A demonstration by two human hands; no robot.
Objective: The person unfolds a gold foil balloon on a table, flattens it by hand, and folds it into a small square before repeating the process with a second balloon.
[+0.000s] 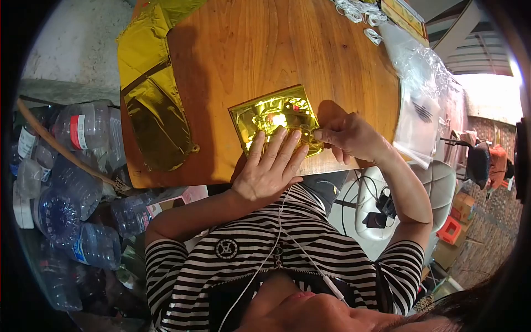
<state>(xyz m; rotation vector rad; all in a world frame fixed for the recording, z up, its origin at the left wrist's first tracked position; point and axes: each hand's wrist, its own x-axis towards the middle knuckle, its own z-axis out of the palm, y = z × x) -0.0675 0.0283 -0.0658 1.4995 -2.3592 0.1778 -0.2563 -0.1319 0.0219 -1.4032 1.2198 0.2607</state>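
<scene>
A shiny gold foil-covered rectangle lies near the front edge of the wooden table, its surface reflecting light. My left hand rests flat on its near part, fingers stretched out and slightly apart. At the right corner of the foil, my right hand is closed in a pinch, thumb and forefinger at the foil's edge. What lies under the foil is hidden. A larger loose piece of gold foil hangs over the table's left side, crumpled and folded.
The wooden table has white string bundles at its far right. Clear plastic bags lie along the right edge. Several empty plastic bottles are piled on the left. A white padded seat with black adapters stands right.
</scene>
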